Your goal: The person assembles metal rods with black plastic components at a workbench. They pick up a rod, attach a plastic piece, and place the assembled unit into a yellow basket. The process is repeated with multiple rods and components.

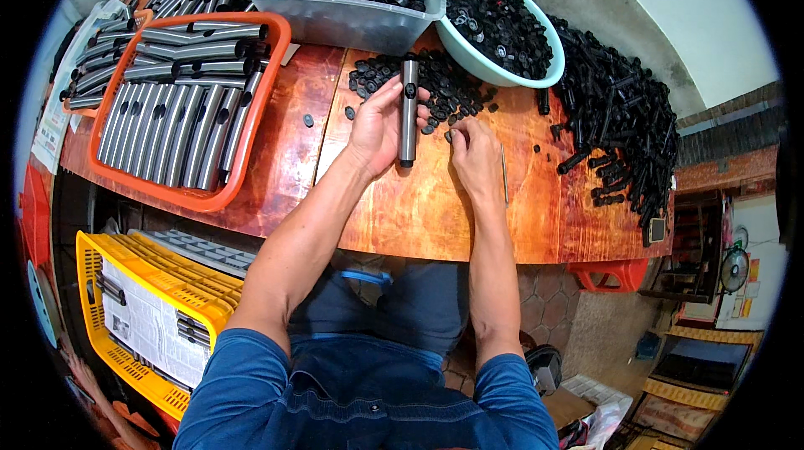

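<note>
Over my remote feed I see a blue shirt (pixel 219 404), its left sleeve (pixel 251 358) and right sleeve (pixel 507 383) both short. At the near edge, darker denim-like cloth (pixel 352 429) carries stitched seams and a small round stud (pixel 375 410); farther out, I see dark trousers (pixel 421 303). Left hand (pixel 378 125) and right hand (pixel 477 157) are bare.

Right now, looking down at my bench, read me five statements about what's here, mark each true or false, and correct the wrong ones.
1. The left hand holds a silver metal tube. True.
2. The right hand rests on the orange plastic basket. False: it is at the reddish-brown wooden table, with a small dark piece at its fingertips.
3. The orange plastic basket holds more silver tubes. True.
4. The round pale-blue basin is filled with silver tubes. False: it holds small black pieces.
5. A heap of black rod-like parts lies toward the table's right side. True.
</note>
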The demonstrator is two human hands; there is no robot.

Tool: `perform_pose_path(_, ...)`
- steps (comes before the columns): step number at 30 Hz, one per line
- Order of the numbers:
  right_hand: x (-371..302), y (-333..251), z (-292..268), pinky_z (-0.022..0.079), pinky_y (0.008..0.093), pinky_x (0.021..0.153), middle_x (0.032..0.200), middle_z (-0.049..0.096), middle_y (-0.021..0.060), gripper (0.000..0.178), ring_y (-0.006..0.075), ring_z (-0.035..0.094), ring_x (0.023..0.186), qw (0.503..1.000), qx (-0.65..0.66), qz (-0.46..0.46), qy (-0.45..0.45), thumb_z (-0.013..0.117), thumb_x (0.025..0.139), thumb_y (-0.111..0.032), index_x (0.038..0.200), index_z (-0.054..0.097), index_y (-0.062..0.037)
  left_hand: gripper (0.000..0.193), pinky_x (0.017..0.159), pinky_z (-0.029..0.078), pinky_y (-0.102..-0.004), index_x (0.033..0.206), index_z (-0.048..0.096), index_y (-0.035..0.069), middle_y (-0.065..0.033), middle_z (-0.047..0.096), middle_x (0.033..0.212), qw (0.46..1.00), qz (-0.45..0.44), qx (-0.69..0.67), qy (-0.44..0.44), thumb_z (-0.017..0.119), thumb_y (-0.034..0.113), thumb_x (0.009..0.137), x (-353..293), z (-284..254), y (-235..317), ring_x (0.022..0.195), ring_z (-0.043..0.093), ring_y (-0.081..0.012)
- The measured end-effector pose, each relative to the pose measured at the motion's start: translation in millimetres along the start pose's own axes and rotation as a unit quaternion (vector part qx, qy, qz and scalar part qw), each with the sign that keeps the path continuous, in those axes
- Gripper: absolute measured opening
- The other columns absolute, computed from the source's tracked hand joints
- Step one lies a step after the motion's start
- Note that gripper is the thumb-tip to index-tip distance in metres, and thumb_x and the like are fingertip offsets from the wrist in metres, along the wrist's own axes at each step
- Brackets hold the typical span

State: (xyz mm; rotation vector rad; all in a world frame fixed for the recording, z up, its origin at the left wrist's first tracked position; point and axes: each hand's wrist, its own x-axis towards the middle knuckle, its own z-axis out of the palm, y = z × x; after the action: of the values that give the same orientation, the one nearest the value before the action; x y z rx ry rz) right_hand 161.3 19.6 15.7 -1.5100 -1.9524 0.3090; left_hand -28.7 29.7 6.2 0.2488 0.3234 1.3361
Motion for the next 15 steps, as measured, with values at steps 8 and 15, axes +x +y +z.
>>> perform_pose_path(8, -1.8, 4.4, -18.4, 0.052, 0.0387, 0.079, 0.095, 0.066, 0.0167, 0.025, 0.0315, 0.066, 0.087, 0.988, 0.128, 0.013, -0.087, 0.066, 0.087, -0.005, 0.112, 0.071, -0.0012, 0.025, 0.074, 0.055, -0.0345, 0.127, 0.051, 0.01, -0.0119, 0.066, 0.104, 1.0, -0.006, 0.003, -0.004, 0.048, 0.022, 0.105, 0.1, -0.3, -0.2, 0.083, 0.064, -0.0218)
perform_pose_path(15, -0.3, 9.0, -23.4, 0.051, 0.0376, 0.078, 0.094, 0.065, 0.0153, 0.026, 0.0266, 0.064, 0.084, 0.981, 0.132, 0.069, -0.127, 0.072, 0.083, -0.004, 0.107, 0.071, 0.0033, 0.028, 0.075, 0.056, -0.0338, 0.132, 0.05, 0.01, -0.014, 0.064, 0.105, 0.999, -0.022, 0.037, -0.029, 0.048, 0.019, 0.105, -3.5, 5.1, -3.4, 0.085, 0.064, -0.0231)
